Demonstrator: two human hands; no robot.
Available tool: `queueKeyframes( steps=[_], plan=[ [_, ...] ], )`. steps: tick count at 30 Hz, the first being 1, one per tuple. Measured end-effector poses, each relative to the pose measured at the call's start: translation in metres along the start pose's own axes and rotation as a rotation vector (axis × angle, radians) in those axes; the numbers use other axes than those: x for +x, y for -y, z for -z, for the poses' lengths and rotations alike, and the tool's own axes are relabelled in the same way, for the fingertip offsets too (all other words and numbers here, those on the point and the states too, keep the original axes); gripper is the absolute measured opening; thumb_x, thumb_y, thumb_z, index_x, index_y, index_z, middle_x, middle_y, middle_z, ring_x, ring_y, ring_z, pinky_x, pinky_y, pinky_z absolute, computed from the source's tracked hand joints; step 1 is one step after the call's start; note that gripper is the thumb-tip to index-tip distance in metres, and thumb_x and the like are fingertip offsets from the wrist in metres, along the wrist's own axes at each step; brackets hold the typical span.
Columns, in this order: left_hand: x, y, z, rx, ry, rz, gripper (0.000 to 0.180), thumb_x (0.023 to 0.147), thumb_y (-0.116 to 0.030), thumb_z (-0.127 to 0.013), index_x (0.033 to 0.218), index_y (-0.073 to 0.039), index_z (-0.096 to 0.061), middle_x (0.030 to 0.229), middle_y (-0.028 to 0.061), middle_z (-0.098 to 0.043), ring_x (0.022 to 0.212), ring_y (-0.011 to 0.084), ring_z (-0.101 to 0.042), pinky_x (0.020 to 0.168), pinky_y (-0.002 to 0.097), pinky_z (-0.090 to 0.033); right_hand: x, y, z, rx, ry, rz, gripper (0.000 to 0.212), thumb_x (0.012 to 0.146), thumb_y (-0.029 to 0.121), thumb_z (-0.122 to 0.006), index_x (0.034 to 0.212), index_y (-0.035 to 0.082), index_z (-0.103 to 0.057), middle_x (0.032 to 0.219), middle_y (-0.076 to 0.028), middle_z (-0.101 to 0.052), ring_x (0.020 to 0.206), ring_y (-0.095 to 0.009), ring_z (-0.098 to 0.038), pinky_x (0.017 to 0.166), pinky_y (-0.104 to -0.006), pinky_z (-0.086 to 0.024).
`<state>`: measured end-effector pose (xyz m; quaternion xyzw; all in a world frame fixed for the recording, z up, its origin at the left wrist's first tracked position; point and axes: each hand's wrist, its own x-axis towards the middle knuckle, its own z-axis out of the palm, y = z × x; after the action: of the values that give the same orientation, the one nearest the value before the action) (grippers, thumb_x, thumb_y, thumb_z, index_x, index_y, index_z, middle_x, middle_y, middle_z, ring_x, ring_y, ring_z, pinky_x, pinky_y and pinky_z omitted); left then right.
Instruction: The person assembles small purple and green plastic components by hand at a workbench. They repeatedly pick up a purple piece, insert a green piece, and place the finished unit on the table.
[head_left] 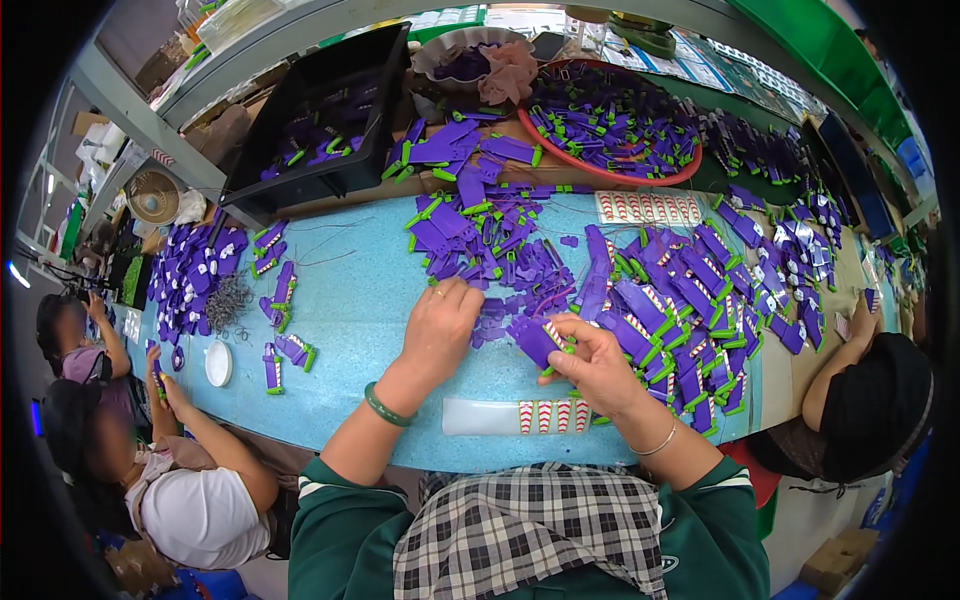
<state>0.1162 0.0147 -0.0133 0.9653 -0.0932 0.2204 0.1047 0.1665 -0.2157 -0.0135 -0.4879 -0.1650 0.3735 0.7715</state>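
My right hand (597, 368) pinches a purple plastic part (533, 338) with a green end and a red-and-white striped sticker, held just above the blue table. To its left, my left hand (443, 318) has its fingers drawn together at the near edge of a pile of small purple pieces (530, 270); what they hold, if anything, is hidden. Close to my body lies a clear strip of striped stickers (553, 416). Right of my right hand spreads a heap of purple-and-green parts (680, 300), many bearing striped stickers.
A black bin (315, 110) and a red-rimmed round tray (610, 176) of parts stand at the back. Another sticker sheet (648, 208) lies before the tray. At left are purple parts (195, 270) and a white lid (218, 363). People sit at both sides.
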Motion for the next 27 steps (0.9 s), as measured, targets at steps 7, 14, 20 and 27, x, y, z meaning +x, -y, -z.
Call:
queueKeyframes(
  steps=[7,14,20,27],
  plan=[
    [-0.017,-0.037,0.033,-0.645,0.004,0.332,0.023,0.076,0.006,-0.063,0.097,0.0,-0.058,0.093,0.0098,-0.059,0.091,0.0226,-0.06,0.08,0.0322,-0.05,0.031,-0.016,-0.024,0.157,0.01,-0.066,0.022,0.089,0.004,-0.06,0.111,0.002,-0.061,0.104,-0.006,-0.062,0.093,-0.015,-0.062,0.075,-0.0315,-0.057],
    [-0.036,-0.039,0.014,-1.529,-0.179,0.591,0.022,0.082,0.01,-0.061,0.102,0.001,-0.06,0.105,0.0047,-0.055,0.099,0.0143,-0.058,0.086,0.0275,-0.049,0.021,-0.03,-0.033,0.435,0.06,-0.166,0.02,0.09,0.007,-0.061,0.109,0.003,-0.062,0.098,-0.006,-0.065,0.088,-0.017,-0.064,0.076,-0.0323,-0.057],
    [-0.044,-0.042,0.007,-1.687,-0.223,0.689,0.022,0.082,0.009,-0.063,0.102,-0.001,-0.06,0.103,0.0055,-0.06,0.095,0.0141,-0.06,0.086,0.0284,-0.049,0.01,-0.016,-0.034,0.358,-0.05,-0.239,0.024,0.088,0.006,-0.063,0.112,0.002,-0.062,0.097,-0.005,-0.064,0.086,-0.016,-0.063,0.073,-0.0296,-0.055],
    [-0.053,-0.042,0.01,-1.788,-0.169,0.747,0.02,0.083,0.007,-0.063,0.102,-0.001,-0.061,0.097,0.0071,-0.065,0.09,0.0152,-0.064,0.084,0.0307,-0.053,-0.01,-0.002,-0.031,-0.514,-0.185,0.209,0.033,0.079,-0.002,-0.067,0.112,0.005,-0.066,0.081,0.0,-0.055,0.073,-0.012,-0.054,0.066,-0.0237,-0.046]
  ],
)
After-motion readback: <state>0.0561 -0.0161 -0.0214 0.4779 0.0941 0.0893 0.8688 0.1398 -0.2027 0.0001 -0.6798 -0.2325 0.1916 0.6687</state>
